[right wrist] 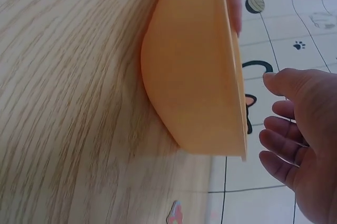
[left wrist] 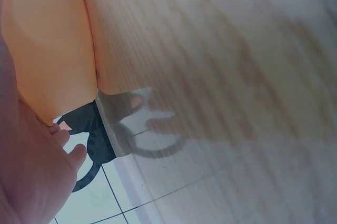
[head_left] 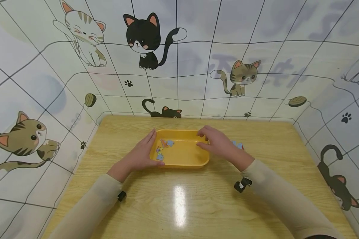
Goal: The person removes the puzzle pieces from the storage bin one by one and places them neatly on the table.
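A shallow yellow tray (head_left: pixel 182 165) sits on the wooden table. Along its left end lies my left hand (head_left: pixel 142 151), fingers extended beside the wall and thumb against the front rim. Several small flat pieces (head_left: pixel 163 143), coloured blue, orange and yellow, lie at the left inside the tray; they look like puzzle pieces. Over the tray's right end hovers my right hand (head_left: pixel 216 141), thumb and fingers bent loosely and apart. The right wrist view shows nothing between that hand's fingers, which are separated from the tray's rim (right wrist: pixel 236 71).
More small pieces (head_left: pixel 237 144) lie on the table just beyond the right hand, partly hidden by it; one reddish piece (right wrist: pixel 175 213) shows in the right wrist view. Cat-patterned walls (head_left: pixel 194 89) enclose the table (head_left: pixel 155 202) at the back and sides.
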The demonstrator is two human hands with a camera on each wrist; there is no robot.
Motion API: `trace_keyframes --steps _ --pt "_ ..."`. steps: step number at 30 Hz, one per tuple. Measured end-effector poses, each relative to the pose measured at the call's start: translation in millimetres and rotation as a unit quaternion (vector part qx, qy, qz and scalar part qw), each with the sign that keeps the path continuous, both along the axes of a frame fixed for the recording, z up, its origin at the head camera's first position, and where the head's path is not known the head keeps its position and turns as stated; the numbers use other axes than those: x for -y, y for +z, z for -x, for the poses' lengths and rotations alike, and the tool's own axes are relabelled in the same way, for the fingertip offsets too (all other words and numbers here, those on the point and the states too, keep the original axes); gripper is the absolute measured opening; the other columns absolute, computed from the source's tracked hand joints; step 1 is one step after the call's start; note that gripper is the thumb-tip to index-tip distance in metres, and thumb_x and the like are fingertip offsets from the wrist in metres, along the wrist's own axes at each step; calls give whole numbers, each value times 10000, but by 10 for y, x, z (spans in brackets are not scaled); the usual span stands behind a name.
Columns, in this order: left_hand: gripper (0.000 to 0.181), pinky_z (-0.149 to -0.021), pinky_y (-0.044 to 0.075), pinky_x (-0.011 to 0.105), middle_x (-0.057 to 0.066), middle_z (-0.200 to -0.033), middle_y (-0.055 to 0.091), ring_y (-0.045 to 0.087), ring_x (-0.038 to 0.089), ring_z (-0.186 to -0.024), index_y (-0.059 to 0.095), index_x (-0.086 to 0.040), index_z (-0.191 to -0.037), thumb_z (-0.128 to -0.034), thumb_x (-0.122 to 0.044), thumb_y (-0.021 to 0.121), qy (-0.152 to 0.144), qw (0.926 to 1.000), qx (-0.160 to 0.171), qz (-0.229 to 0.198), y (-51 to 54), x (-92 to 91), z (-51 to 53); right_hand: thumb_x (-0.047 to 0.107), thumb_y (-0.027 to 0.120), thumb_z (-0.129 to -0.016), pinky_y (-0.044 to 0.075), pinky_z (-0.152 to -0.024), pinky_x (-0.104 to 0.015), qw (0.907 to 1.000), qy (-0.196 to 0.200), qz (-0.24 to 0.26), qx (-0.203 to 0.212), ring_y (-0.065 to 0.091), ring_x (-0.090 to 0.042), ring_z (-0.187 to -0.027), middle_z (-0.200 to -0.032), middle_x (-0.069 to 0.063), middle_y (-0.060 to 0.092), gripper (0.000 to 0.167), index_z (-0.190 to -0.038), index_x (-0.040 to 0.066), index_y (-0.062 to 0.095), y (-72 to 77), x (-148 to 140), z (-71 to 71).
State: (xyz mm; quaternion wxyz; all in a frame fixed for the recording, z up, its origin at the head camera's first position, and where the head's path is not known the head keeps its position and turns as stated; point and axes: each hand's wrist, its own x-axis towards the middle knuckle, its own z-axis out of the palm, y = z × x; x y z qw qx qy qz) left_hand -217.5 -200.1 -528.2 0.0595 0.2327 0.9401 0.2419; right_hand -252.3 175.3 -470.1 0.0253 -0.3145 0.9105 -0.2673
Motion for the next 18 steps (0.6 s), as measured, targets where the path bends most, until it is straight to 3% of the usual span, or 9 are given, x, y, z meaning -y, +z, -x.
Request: trace_keyframes --steps 9,18 --pt "1477 -1327 242 581 162 -1856 31 122 374 -1698 84 12 -1761 -801 -840 814 10 10000 0 -48 10 -6 -9 260 806 -1050 583 -891 -422 9994 255 -81 239 651 -260 -1050 -1296 -62 662 393 -1381 87 682 -9 252 31" --pt "1494 -1331 242 568 120 -1863 0 121 359 -1699 65 -4 -1767 -791 -862 803 57 10000 40 -4 4 -8 1 235 800 -1049 569 -1014 -489 9959 661 -393 479 666 -361 -1225 -1380 -166 655 532 -1504 23 624 -135 524 145"
